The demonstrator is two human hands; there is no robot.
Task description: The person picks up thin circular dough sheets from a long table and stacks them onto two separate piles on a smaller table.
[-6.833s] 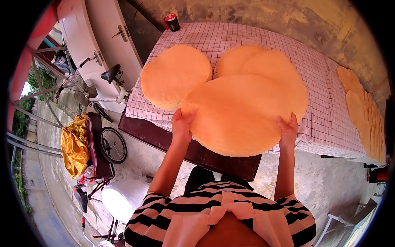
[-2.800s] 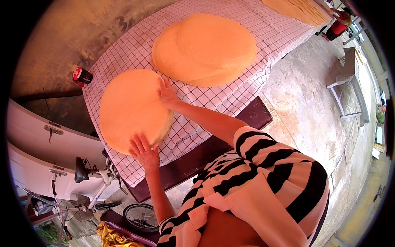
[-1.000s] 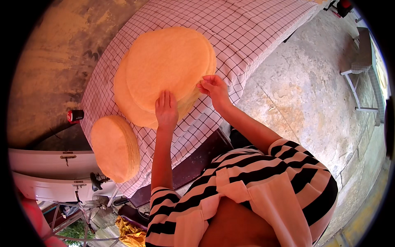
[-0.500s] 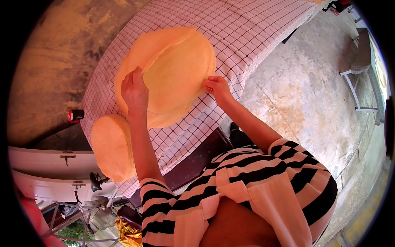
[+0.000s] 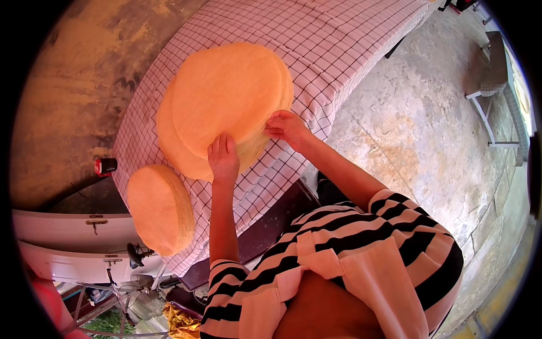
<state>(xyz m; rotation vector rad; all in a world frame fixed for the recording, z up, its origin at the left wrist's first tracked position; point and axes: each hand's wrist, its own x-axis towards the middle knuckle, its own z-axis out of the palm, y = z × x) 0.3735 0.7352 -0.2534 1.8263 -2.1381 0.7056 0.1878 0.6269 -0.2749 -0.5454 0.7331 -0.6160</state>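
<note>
A big stack of thin, round, pale orange-yellow flatbreads [image 5: 169, 141] lies on the checked cloth. Its top flatbread [image 5: 231, 90] sits slightly off the pile, so a crescent of the lower ones shows at the left and near side. My left hand [image 5: 224, 161] is at the near edge of this top sheet, fingers together over it and thumb hidden. At the right-hand edge, the fingers of my right hand [image 5: 286, 129] pinch the rim. A second, smaller-looking stack of flatbreads [image 5: 159, 209] rests at the left, near the table's corner.
The white checked cloth [image 5: 333, 51] covers a long table stretching away to the upper right. A red and black can-like object [image 5: 105, 166] stands beyond the left edge. White panels with latches [image 5: 73, 231] are at lower left, and a bench [image 5: 497, 85] is far right.
The top flatbread was lifted and folded over at its left side; now it lies flat. My left hand has come down toward me and right; my right hand has shifted slightly left and nearer.
</note>
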